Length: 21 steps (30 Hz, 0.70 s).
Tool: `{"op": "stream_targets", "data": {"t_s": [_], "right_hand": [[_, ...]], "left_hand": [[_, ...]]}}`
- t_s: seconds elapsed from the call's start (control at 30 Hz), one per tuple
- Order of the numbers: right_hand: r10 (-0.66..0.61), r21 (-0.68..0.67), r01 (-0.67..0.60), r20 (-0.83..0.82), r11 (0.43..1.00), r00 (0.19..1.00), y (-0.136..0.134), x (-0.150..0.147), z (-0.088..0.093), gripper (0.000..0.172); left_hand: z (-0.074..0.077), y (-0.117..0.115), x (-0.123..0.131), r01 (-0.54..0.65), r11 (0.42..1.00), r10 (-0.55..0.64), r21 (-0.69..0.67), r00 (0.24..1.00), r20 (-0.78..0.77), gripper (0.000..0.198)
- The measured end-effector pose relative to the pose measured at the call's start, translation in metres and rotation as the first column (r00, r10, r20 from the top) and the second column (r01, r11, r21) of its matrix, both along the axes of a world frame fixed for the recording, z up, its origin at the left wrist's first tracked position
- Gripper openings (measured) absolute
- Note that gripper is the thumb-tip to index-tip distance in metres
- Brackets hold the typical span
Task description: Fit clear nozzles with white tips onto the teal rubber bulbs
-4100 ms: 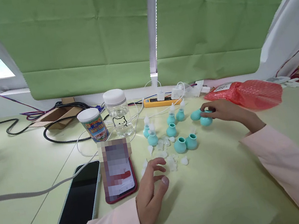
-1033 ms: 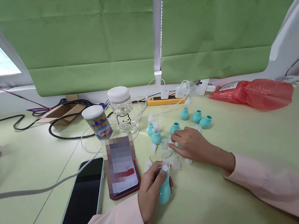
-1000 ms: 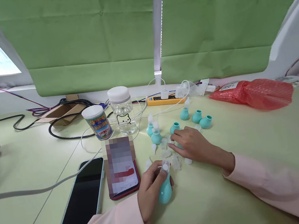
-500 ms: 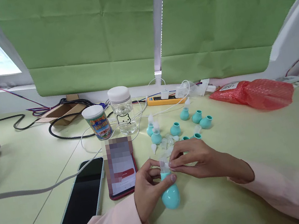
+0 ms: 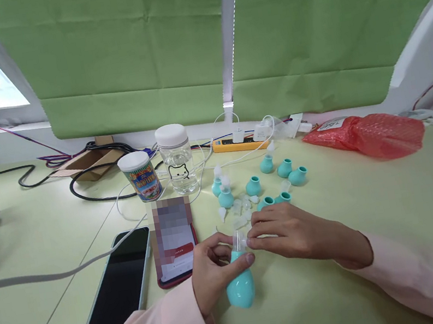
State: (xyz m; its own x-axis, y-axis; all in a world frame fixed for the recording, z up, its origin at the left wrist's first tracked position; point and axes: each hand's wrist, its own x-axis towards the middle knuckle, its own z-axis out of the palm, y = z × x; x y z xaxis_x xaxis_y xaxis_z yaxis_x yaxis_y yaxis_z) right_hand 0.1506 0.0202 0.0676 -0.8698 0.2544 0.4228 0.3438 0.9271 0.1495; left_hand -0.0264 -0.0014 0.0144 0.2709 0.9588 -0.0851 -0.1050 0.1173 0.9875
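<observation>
My left hand (image 5: 218, 272) is closed around a teal squeeze bulb (image 5: 241, 289), with thumb and fingers at its neck. A clear tube (image 5: 238, 241) stands up out of the bulb's mouth, making it look like a nasal aspirator. The bulb leans slightly, its round end low and to the left. Close to the tube's right side is my right hand (image 5: 284, 231), fingers bent and tips together; whatever they pinch is too small to make out. Just beyond my hands lie loose clear plastic tips (image 5: 245, 204) and an open teal bulb (image 5: 252, 186), one of several.
On the left lie a black-screened phone (image 5: 116, 284) and a lit phone (image 5: 175, 246). Behind them stand a printed canister (image 5: 141, 177) and a clear jar (image 5: 178, 163) with a white lid. A power strip (image 5: 234, 146) and a red bubble-wrap bag (image 5: 366, 138) lie at the back.
The bulb's round end has swung a little left and its tube tilts more to the right. My right hand has flattened slightly, its fingers dipping beside the tube.
</observation>
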Motion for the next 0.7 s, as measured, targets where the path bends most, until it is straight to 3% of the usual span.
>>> {"op": "stream_targets", "data": {"t_s": [0.43,0.6,0.7], "right_hand": [[-0.058,0.078,0.047,0.153,0.996,0.986,-0.0072,-0.0027,-0.0019,0.029],[-0.072,0.084,0.063,0.108,0.994,0.992,-0.0016,-0.0005,-0.0047,0.023],[-0.072,0.022,0.072,0.016,0.997,0.997,0.0005,-0.0001,-0.0032,0.021]], "left_hand": [[-0.0027,0.0043,-0.0010,0.035,0.999,-0.036,-0.026,0.998,-0.057,0.032],[-0.0046,0.0045,-0.0011,0.036,0.996,-0.033,-0.079,0.999,0.031,0.033],[-0.0052,0.0035,-0.0016,0.050,0.995,-0.046,-0.089,0.998,0.047,0.034]]}}
